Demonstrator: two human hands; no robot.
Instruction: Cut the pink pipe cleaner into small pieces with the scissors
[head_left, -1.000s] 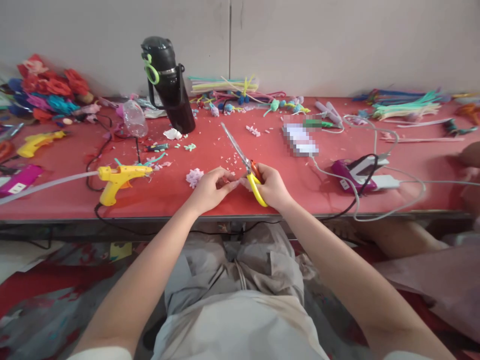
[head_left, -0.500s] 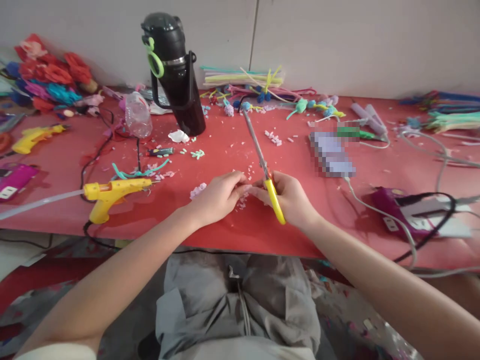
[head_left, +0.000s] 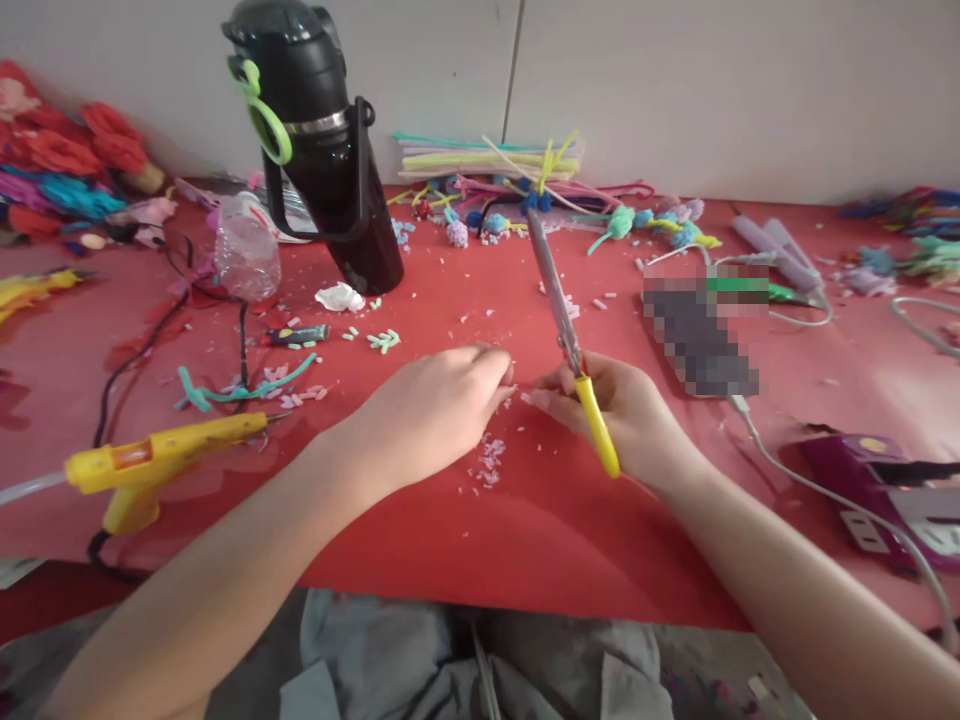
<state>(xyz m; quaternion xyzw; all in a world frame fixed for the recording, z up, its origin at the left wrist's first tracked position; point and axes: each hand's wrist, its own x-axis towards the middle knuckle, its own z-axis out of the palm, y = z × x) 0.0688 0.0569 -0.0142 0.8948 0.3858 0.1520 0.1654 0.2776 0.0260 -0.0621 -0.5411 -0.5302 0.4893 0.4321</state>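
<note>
Yellow-handled scissors (head_left: 598, 425) sit in my right hand (head_left: 637, 415), their blades together and pointing away from me. At the tips of that hand's thumb and forefinger is a tiny pale pink piece. My left hand (head_left: 431, 410) is a short gap to the left, palm down with its fingers curled together. Whatever those fingers hold, if anything, is hidden. Between and below the hands, small pale pink clippings (head_left: 489, 462) lie scattered on the red tabletop (head_left: 525, 550).
On the left lie a yellow glue gun (head_left: 169, 450) and its black cord. A black flask (head_left: 330, 180) and a clear plastic bottle (head_left: 247, 250) stand behind. Pipe cleaners (head_left: 487, 160) line the wall. A blurred phone (head_left: 697, 340) with a white cable lies right.
My hands were fingertip to fingertip and now have a gap between them. The scissors have moved slightly right with my right hand. The whole view has shifted closer to the table.
</note>
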